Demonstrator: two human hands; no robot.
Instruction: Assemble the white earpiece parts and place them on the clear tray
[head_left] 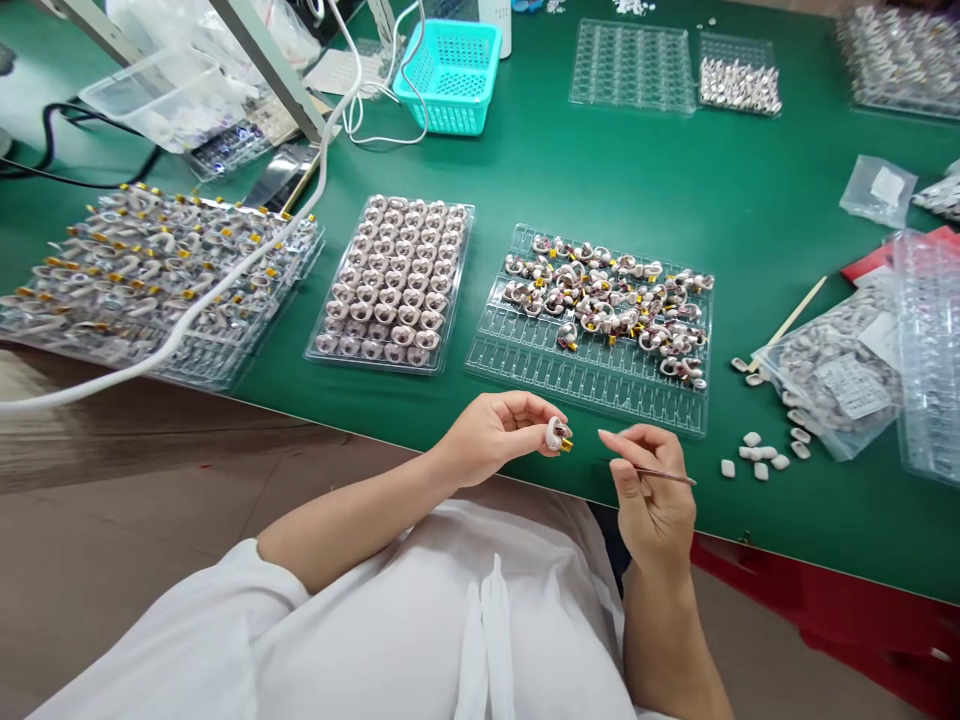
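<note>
Between the thumb and fingers of my left hand (pixel 499 435) is a small white curved earphone-like part (pixel 555 434) with a yellow tab at its lower side. My right hand (pixel 654 495) pinches a thin dark tool like tweezers or a pick (pixel 667 475), its tip pointing left and apart from the white part. Both hands are at the table's front edge. Just beyond them lies a clear tray (pixel 585 385) with many similar parts heaped on it, showing yellow tabs and dark red bits. Left of it, another clear tray (pixel 313 345) holds white shells in rows.
Stacked trays of parts (pixel 225 360) lie at far left under a white cable (pixel 195 310). A turquoise basket (pixel 450 120) stands at the back. On the right are loose white caps (pixel 761 470), a wooden stick (pixel 795 315), a bag of parts (pixel 840 370) and clear trays (pixel 930 370).
</note>
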